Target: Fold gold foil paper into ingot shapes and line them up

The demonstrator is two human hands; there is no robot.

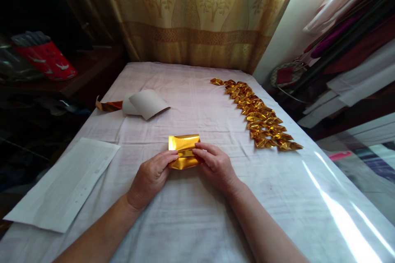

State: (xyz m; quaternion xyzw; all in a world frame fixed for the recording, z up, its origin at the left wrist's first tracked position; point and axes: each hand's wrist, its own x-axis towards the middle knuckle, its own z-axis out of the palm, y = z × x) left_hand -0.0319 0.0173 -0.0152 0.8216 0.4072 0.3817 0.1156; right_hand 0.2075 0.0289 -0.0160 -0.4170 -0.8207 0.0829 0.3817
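A sheet of gold foil paper (184, 142), partly folded with creased flaps, is held just above the middle of the cloth-covered table. My left hand (153, 174) pinches its left edge between thumb and fingers. On its right edge my right hand (216, 166) is closed, the thumb and forefinger lying over the folds. Some fingertips of both hands are hidden beneath the paper. To the right lie rows of folded gold foil pieces (257, 111), pointed at their ends and set close together.
A curled grey-white sheet (148, 102) and a strip of gold foil (111, 106) lie at the back left. Nearer, a white paper packet (64, 185) rests by the left edge. A red container (51, 61) stands on a dark cabinet. Clothes (361, 49) hang at right.
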